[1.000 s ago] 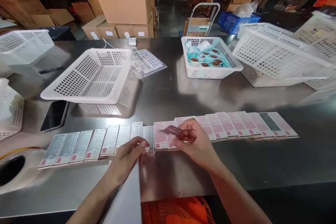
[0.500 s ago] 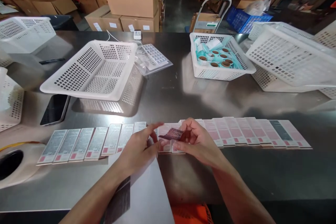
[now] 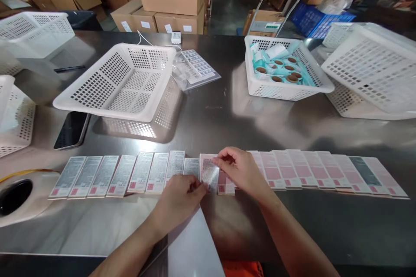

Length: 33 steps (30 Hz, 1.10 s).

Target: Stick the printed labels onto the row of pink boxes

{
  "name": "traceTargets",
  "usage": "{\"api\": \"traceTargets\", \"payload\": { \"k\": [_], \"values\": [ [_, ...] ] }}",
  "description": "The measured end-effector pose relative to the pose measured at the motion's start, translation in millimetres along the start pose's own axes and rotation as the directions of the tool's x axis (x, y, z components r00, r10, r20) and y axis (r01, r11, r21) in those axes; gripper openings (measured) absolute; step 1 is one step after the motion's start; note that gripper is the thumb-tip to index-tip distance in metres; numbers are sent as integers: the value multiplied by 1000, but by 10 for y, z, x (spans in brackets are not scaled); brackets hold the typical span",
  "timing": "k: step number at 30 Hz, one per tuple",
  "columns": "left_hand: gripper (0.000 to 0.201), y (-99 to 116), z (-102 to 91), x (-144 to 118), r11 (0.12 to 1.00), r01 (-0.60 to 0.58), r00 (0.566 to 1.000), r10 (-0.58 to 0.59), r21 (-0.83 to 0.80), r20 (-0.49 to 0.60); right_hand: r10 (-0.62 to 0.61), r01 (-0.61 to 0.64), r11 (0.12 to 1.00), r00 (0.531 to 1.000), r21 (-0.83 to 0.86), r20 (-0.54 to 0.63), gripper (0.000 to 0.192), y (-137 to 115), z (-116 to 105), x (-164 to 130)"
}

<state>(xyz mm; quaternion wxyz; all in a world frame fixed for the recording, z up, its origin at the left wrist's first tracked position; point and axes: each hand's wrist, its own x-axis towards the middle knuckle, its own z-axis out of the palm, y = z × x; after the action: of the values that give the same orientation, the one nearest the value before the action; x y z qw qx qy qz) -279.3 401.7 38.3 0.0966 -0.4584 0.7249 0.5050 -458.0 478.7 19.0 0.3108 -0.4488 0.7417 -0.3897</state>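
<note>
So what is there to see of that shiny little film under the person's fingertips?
The film is small, roughly rectangular and thin, apparently glossy plastic: greyish, with a bright glare and fine markings too small to read. It lies over a flat pale box in the row, though whether it is stuck down can't be told. The right hand holds its upper right corner; the left hand has fingertips at its lower left.

Two bare forearms (image 3: pixel 286 229) angle inward from the lower edge, the left hand (image 3: pixel 181 195) knuckles-up with fingers curled toward its thumb, the right hand (image 3: pixel 242 172) (set slightly higher) pinching thumb and fingertip together.
</note>
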Motion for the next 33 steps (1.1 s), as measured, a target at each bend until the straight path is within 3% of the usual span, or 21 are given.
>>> {"api": "traceTargets", "payload": {
  "k": [6,12,33],
  "values": [
    [40,77,6,141,987,18,996,-4,158,-84,50,-49,997,999,-63,18,29,115,87,159],
    [39,93,17,255,978,58,996,-44,198,-72,77,-77,994,997,-81,-2,30,175,127,221],
    [40,13,60,290,987,41,993,-23,155,-114,54,-61,987,997,-151,-53,24,199,199,244]
  ]
}}
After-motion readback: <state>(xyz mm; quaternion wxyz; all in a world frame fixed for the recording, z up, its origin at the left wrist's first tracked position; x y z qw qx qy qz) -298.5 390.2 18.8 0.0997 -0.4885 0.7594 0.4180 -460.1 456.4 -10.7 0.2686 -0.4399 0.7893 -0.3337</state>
